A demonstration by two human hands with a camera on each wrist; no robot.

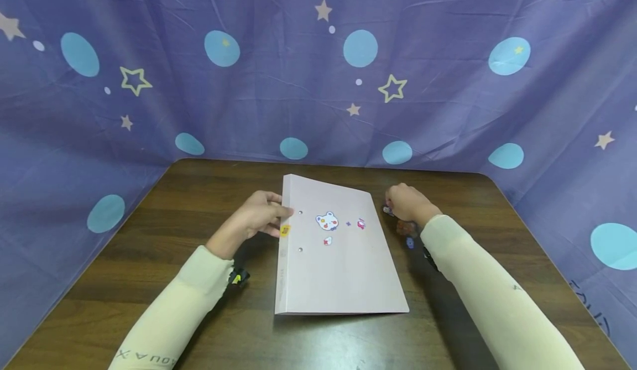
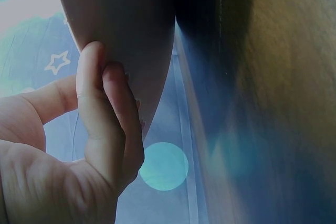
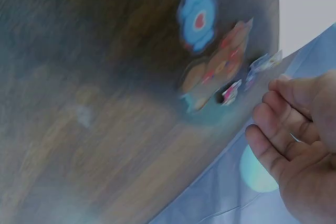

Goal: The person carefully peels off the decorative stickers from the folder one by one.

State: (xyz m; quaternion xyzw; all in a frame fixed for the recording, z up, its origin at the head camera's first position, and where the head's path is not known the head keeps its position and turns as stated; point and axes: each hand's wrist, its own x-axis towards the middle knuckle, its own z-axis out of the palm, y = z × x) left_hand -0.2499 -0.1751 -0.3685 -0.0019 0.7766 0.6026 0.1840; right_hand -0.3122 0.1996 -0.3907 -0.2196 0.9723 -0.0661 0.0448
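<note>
A pale pink binder (image 1: 343, 276) lies with its spine to the left, with several small stickers and a white bear-face sticker (image 1: 327, 221) on its cover. My left hand (image 1: 261, 213) grips the spine, its thumb on top and fingers against the side; in the left wrist view those fingers (image 2: 93, 93) press the binder's side. My right hand (image 1: 408, 201), fingers curled, hovers right of the binder over loose stickers: a brown one (image 3: 218, 69), a blue one with a red heart (image 3: 198, 17), and small ones. A pale sticker (image 3: 262, 66) lies nearest its fingertips; whether they pinch anything is unclear.
The dark wooden table (image 1: 214, 326) carries everything. A purple-blue curtain (image 1: 278, 93) with stars and dots hangs behind and beside it. A black strap device (image 1: 239, 277) sits at the left wrist.
</note>
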